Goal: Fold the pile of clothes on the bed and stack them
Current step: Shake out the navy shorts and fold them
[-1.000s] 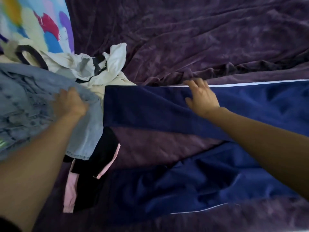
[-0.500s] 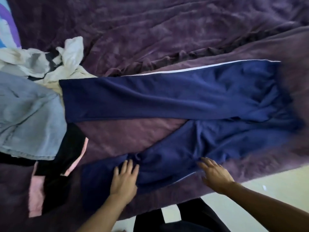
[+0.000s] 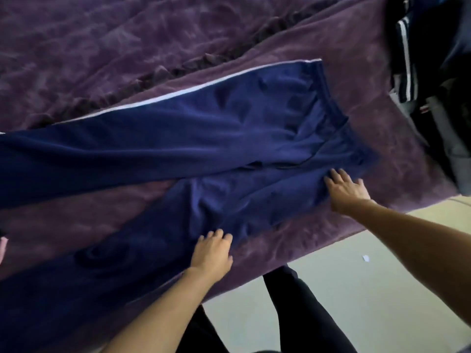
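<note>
Fingers (image 3: 216, 236) of my left hand (image 3: 211, 254) rest together on the trousers' (image 3: 204, 138) near leg; my right hand (image 3: 348, 193) spreads flat beside the waistband (image 3: 328, 98). Both legs lie splayed on the bed (image 3: 127, 47); folding now risks trapping wrinkles.

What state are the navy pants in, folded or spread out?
Spread out: the navy pants lie flat on the purple blanket, legs apart, no layer doubled over.

The navy track trousers (image 3: 204, 138) with a white side stripe lie unfolded before me on the purple bed (image 3: 127, 47), legs splayed leftward, waistband rightward near a dark heap of clothes (image 3: 420, 72).
</note>
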`<state>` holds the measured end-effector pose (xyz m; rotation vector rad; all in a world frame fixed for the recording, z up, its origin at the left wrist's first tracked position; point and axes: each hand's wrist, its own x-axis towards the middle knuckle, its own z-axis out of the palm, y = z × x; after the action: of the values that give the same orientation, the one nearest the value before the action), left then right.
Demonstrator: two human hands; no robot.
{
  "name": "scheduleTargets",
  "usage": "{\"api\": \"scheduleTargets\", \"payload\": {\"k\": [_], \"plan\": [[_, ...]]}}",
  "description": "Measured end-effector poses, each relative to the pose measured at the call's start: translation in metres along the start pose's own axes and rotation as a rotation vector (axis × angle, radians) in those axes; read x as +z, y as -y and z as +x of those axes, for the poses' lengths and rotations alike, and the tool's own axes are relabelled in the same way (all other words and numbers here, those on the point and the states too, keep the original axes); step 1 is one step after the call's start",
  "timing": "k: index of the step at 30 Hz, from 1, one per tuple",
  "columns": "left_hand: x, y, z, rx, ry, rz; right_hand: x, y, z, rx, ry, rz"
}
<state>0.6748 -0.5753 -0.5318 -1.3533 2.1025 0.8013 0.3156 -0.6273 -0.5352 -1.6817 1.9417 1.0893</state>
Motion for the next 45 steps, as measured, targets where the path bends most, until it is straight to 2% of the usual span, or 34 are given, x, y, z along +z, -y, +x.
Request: {"api": "scheduleTargets", "payload": {"k": [2, 4, 6, 8, 11, 12, 14, 17, 19, 23, 25, 27, 30, 33, 37, 40, 45], "plan": [[0.016, -0.033, 0.020, -0.136, 0.030, 0.084, 0.012, -0.026, 0.018, -0.046, -0.008, -0.097], [0.023, -0.042, 0.039, -0.261, -0.065, 0.145, 0.024, -0.056, 0.035, -0.053, -0.083, -0.158], [0.022, -0.038, 0.054, -0.300, -0.154, 0.165, 0.026, -0.084, 0.053, -0.054, -0.167, -0.162], [0.018, -0.033, 0.060, -0.292, -0.168, 0.128, 0.026, -0.104, 0.062, -0.117, -0.309, -0.061], [0.010, -0.038, 0.046, -0.287, -0.204, 0.022, 0.031, -0.129, 0.054, -0.217, -0.601, 0.251], [0.006, -0.045, 0.036, -0.254, -0.174, 0.027, 0.036, -0.138, 0.047, -0.243, -0.640, 0.274], [0.007, -0.056, 0.012, -0.192, -0.169, 0.091, 0.045, -0.153, 0.029, -0.266, -0.490, 0.221], [0.022, -0.071, -0.008, -0.252, 0.065, 0.095, 0.058, -0.161, 0.005, -0.243, -0.122, -0.089], [0.031, -0.069, -0.014, -0.276, 0.154, 0.038, 0.053, -0.163, 0.002, -0.269, -0.059, -0.127], [-0.003, -0.047, -0.020, -0.363, 0.070, -0.309, 0.013, -0.170, 0.014, -0.265, -0.083, -0.040], [-0.041, -0.021, -0.012, -0.425, -0.063, -0.459, -0.026, -0.174, 0.028, -0.248, -0.142, 0.111], [-0.088, 0.011, -0.001, -0.471, -0.224, -0.508, -0.072, -0.174, 0.045, -0.220, -0.218, 0.288], [-0.157, 0.058, 0.022, -0.528, -0.409, -0.509, -0.134, -0.159, 0.078, -0.227, -0.343, 0.419], [-0.207, 0.094, 0.058, -0.567, -0.536, -0.489, -0.171, -0.136, 0.119, -0.207, -0.396, 0.441], [-0.235, 0.121, 0.130, -0.654, -0.613, -0.441, -0.175, -0.109, 0.169, -0.089, -0.449, 0.410], [-0.225, 0.116, 0.183, -0.737, -0.690, -0.398, -0.152, -0.094, 0.194, -0.068, -0.544, 0.291], [-0.161, 0.068, 0.187, -0.432, -0.593, -0.164, -0.122, -0.079, 0.200, -0.037, -0.348, 0.212]]}}
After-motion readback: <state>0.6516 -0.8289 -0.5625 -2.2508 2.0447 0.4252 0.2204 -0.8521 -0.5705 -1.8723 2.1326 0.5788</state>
